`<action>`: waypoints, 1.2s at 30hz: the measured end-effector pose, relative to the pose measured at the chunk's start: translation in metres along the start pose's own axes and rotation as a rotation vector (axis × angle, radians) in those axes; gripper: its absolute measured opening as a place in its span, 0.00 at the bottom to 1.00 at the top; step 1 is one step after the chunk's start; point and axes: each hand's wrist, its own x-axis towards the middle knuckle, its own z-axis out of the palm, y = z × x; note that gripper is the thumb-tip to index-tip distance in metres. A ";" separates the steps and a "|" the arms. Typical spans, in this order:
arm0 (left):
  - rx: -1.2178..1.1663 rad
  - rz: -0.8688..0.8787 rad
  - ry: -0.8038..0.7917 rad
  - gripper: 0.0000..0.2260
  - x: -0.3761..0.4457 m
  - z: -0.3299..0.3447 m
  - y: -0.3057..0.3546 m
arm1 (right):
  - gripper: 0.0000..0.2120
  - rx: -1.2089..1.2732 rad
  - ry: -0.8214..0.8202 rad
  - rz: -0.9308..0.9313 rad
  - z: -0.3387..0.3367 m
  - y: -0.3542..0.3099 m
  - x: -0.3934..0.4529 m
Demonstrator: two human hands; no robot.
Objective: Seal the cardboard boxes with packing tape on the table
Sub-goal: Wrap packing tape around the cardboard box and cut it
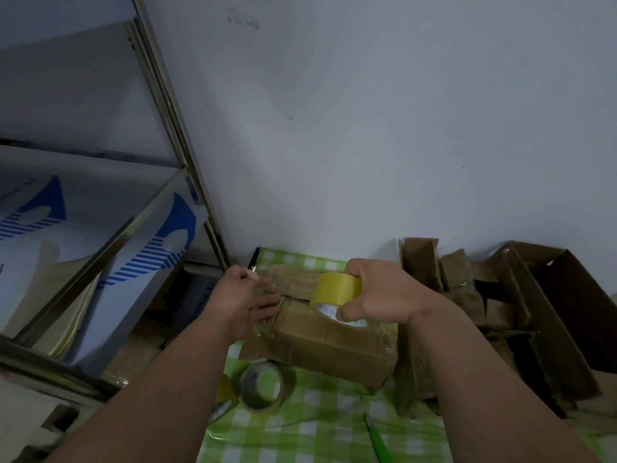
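A closed cardboard box (329,342) lies on the green checked tablecloth (314,426). My right hand (380,295) grips a yellow roll of packing tape (337,290) over the box's top. A clear strip of tape runs from the roll leftward to my left hand (245,297), which pinches its end near the box's far left corner. The lower fingers of that hand lie flat on the box top. The box shows several older tape bands.
Two more tape rolls (262,387) sit near the table's front left. A green-handled tool (379,441) lies in front. Opened, crumpled cardboard boxes (534,312) pile up on the right. A metal shelf rack (173,128) stands left; the white wall is close behind.
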 end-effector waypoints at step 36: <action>0.437 -0.080 0.149 0.05 0.042 -0.031 -0.034 | 0.18 0.235 0.122 0.212 0.017 0.035 -0.001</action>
